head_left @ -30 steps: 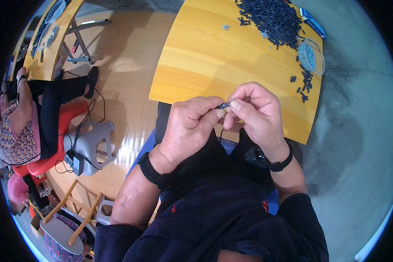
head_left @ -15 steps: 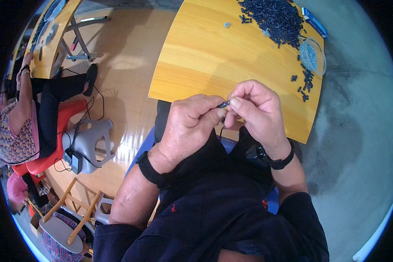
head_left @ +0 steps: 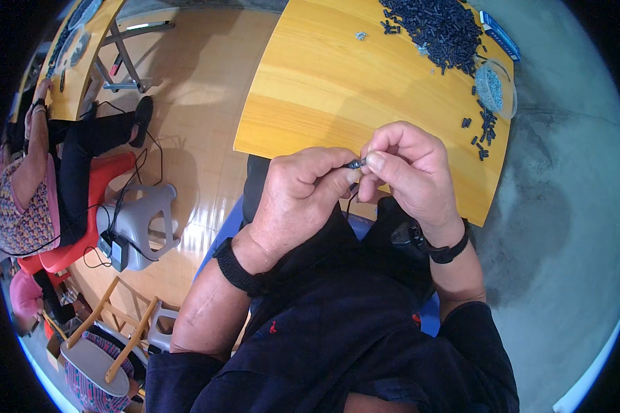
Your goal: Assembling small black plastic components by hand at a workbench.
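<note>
In front of my lap, past the table's near edge, my two hands meet. My left hand (head_left: 297,199) is closed, pinching a small dark cylindrical part (head_left: 353,164) between thumb and forefinger. My right hand (head_left: 415,175) is closed too, its thumb and fingertips together at the part's right end. Whatever those fingertips hold is too small to name. Similar black parts (head_left: 430,31) form a large pile on the yellow table (head_left: 303,89). A clear bowl (head_left: 508,96) of small light-blue pieces stands near the right edge, with several loose black parts (head_left: 487,127) below it.
A blue box (head_left: 499,36) lies at the table's far right edge. Tiny silvery pieces (head_left: 361,36) sit left of the pile. To my left are a grey stool (head_left: 141,220) with cables, a seated person (head_left: 31,199) on a red chair, and a wooden-legged chair (head_left: 100,368).
Both hands hold nearly the same pose and place. My right hand has shifted very slightly at the part's end; the view has tilted a little.
</note>
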A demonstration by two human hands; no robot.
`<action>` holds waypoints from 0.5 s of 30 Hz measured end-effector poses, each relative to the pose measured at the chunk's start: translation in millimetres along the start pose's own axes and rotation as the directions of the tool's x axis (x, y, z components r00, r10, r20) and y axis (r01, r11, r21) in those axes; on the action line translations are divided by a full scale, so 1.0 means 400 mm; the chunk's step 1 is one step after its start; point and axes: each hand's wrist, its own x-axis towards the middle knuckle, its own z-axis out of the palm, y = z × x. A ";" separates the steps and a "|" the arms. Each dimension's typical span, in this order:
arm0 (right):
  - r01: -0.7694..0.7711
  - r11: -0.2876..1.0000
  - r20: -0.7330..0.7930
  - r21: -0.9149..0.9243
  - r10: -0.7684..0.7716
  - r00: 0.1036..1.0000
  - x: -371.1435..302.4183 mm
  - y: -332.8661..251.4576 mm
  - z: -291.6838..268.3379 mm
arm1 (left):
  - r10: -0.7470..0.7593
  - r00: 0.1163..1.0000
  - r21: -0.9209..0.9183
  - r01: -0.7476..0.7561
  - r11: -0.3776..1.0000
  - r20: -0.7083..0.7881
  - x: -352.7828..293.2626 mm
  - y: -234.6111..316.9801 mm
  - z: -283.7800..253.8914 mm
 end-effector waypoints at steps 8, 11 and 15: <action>-0.005 1.000 -0.009 -0.018 0.005 1.000 0.000 -0.003 0.000 | -0.028 0.999 -0.038 0.029 0.999 0.018 0.000 0.018 -0.002; -0.024 0.999 -0.030 -0.037 0.023 0.999 -0.001 -0.010 0.006 | -0.023 1.000 -0.012 0.023 1.000 0.000 0.000 0.017 0.002; -0.023 0.996 -0.042 -0.088 0.020 0.999 0.000 -0.015 0.009 | -0.001 0.999 0.010 0.002 1.000 -0.037 0.001 0.016 0.004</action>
